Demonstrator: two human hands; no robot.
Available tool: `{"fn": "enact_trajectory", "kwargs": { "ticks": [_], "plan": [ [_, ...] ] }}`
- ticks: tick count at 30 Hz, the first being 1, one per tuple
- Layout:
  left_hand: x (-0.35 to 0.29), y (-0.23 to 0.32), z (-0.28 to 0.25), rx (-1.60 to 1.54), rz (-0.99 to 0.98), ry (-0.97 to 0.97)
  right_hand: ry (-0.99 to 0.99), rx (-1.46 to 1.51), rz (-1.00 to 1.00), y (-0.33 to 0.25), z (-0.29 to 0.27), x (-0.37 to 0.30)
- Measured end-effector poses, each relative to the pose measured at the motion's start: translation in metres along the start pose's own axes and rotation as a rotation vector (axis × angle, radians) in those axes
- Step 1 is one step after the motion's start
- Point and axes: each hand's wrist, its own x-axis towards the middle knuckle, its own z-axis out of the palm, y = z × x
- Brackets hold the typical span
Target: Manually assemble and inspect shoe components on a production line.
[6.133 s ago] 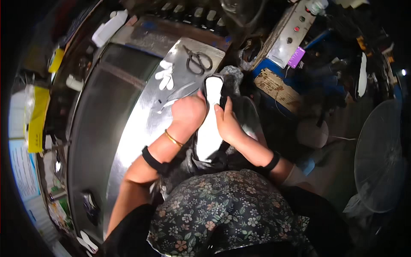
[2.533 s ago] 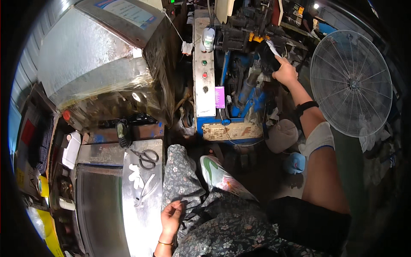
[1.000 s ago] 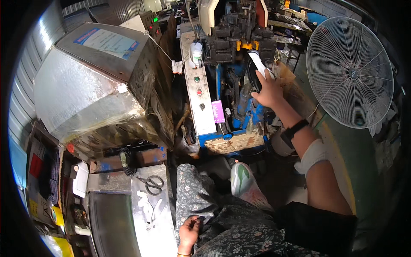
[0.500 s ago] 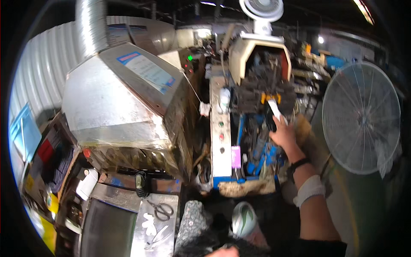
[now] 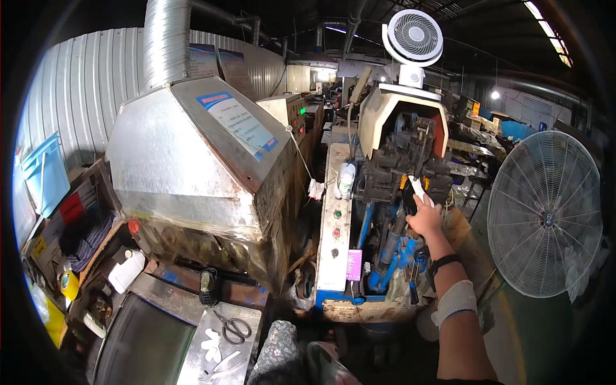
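Observation:
My right hand (image 5: pixel 426 218) reaches up from the lower right, with a black band (image 5: pixel 446 261) on its wrist. Its fingers close on a black-and-white piece (image 5: pixel 418 188), perhaps a shoe part. That piece lies against the yellow clamp parts (image 5: pixel 425 183) of a dark, greasy machine head (image 5: pixel 404 157). Where the fingers meet the piece is partly hidden by the hand itself. My left hand does not show. Down to the left, a dark shoe (image 5: pixel 208 287) rests near scissors (image 5: pixel 235 328) and white cut-outs (image 5: pixel 211 345) on a metal plate (image 5: pixel 192 369).
A large standing fan (image 5: pixel 545 215) is close to my right arm. A small white fan (image 5: pixel 414 40) tops the machine. Beside its white button panel (image 5: pixel 333 256) stands a metal hood (image 5: pixel 173 160) wrapped in plastic. A dark conveyor belt (image 5: pixel 144 343) runs at lower left.
The view has tilted upward, so the machine and fans sit lower in it. My right hand stays at the clamp with the piece. A bit of skin at the lower edge is gone.

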Motion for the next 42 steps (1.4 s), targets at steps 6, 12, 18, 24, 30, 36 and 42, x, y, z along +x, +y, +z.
{"fn": "enact_trajectory", "kwargs": {
  "ticks": [6,12,18,24,30,36,42],
  "plan": [
    [-0.009,-0.003,0.002,0.006,0.027,0.014,-0.010,-0.026,0.004,-0.002,-0.006,0.004],
    [-0.014,-0.007,0.005,-0.004,0.044,0.033,0.048,-0.023,0.004,-0.005,-0.007,-0.003],
    [-0.028,-0.011,0.003,-0.019,0.063,0.049,0.082,-0.020,-0.013,-0.002,-0.004,-0.003],
    [-0.052,-0.014,-0.001,-0.027,0.091,0.071,0.133,-0.035,-0.050,-0.002,0.003,-0.004],
    [-0.070,-0.019,-0.005,-0.025,0.106,0.111,0.063,0.019,0.015,0.000,-0.006,0.001],
    [-0.080,-0.016,-0.001,-0.028,0.115,0.157,0.030,0.041,-0.040,0.001,-0.034,0.024],
    [-0.082,-0.044,-0.013,0.061,0.155,0.318,-0.051,0.007,0.010,0.003,-0.034,0.027]
  ]
}}
